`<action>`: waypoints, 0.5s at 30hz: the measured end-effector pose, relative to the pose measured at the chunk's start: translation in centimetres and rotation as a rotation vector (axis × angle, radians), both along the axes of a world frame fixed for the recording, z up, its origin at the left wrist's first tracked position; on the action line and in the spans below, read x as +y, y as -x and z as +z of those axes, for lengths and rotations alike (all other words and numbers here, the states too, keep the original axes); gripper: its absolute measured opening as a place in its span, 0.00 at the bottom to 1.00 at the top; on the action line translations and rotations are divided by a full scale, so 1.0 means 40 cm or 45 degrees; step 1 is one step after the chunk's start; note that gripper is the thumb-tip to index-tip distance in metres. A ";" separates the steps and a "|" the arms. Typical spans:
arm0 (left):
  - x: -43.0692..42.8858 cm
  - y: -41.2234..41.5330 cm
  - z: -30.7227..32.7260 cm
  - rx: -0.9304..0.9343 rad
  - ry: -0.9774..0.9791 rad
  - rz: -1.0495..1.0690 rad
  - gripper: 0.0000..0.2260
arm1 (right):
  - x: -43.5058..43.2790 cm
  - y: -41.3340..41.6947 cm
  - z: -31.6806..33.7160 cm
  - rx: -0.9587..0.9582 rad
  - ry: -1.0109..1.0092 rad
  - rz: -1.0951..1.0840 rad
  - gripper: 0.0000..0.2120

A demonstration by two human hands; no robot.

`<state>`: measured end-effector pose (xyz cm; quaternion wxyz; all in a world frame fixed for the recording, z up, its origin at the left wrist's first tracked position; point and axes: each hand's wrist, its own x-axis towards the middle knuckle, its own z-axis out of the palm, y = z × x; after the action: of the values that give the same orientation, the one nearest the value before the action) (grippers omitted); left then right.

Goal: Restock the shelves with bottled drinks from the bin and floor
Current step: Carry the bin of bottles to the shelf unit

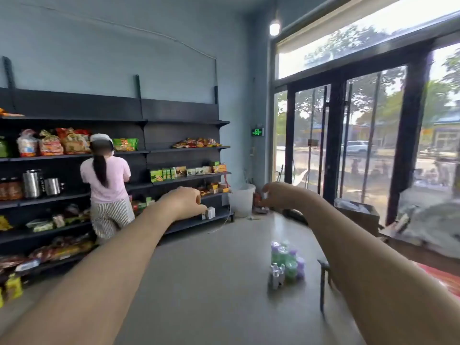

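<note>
Shop interior, head view
- Bottled drinks (286, 262): a tight cluster with green and purple caps, upright on the grey floor (211, 282), below and between the two outstretched arms, well apart from the shelves (174, 150)
- Left hand (185, 202): raised toward the shelves, grip together, fingers curled to the thumb, nothing seen in it
- Right hand (276, 195): raised at the same height, fingers curled; blurred, so cannot tell whether the grip clamps anything
- Shelves: dark, along the left wall, carrying snack bags (57, 143), metal pots (32, 184) and green cartons (161, 175)
- Another person (107, 180): pink top, standing at the shelves, back turned
- White bucket (242, 200): on the floor at the shelf end
- Glass doors (348, 145): right side
</note>
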<state>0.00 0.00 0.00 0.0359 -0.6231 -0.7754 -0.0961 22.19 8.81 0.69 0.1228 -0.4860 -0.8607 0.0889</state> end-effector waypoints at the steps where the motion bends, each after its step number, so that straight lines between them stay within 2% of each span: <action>1: 0.008 0.008 -0.002 0.009 0.023 -0.048 0.13 | -0.018 0.001 -0.005 -0.023 -0.003 -0.045 0.22; 5: 0.050 0.006 -0.016 0.097 0.041 -0.271 0.14 | -0.090 -0.038 -0.026 -0.029 0.019 -0.298 0.24; 8: 0.072 -0.030 -0.049 0.062 0.040 -0.427 0.11 | -0.152 -0.092 -0.050 -0.069 0.046 -0.472 0.23; 15: 0.026 -0.146 -0.113 0.022 0.048 -0.700 0.14 | -0.307 -0.201 -0.098 -0.058 0.141 -0.766 0.21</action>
<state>5.82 1.04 -4.50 0.0033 -0.8115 -0.5786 -0.0823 30.25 -3.46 -3.23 0.0976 -0.7268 -0.6746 0.0846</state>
